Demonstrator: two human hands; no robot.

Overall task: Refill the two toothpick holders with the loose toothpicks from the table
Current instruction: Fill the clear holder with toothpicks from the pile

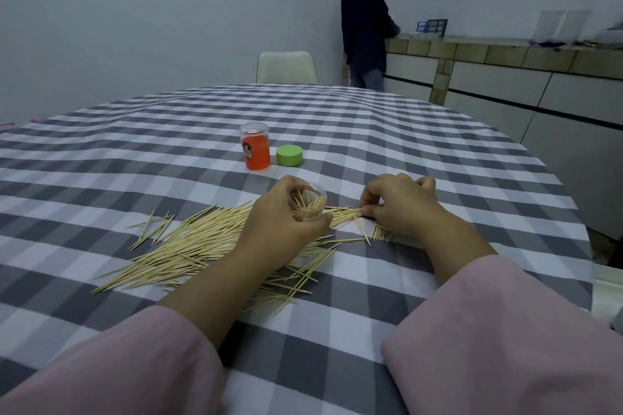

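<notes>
My left hand (281,212) grips a clear toothpick holder (308,200) near the middle of the table; it is open at the top and holds several toothpicks. My right hand (396,205) lies just right of it, its fingers pinching a small bunch of toothpicks (347,212) on the cloth. A wide scatter of loose toothpicks (188,246) covers the cloth left of and under my left forearm. Farther back stands an orange toothpick holder (256,150) with a clear lid on it. A green lid (289,155) lies beside it on the right.
The table wears a grey and white checked cloth (135,152). A white chair (286,67) stands at the far edge. A person in dark clothes (365,27) stands at a counter (505,47) at the back right.
</notes>
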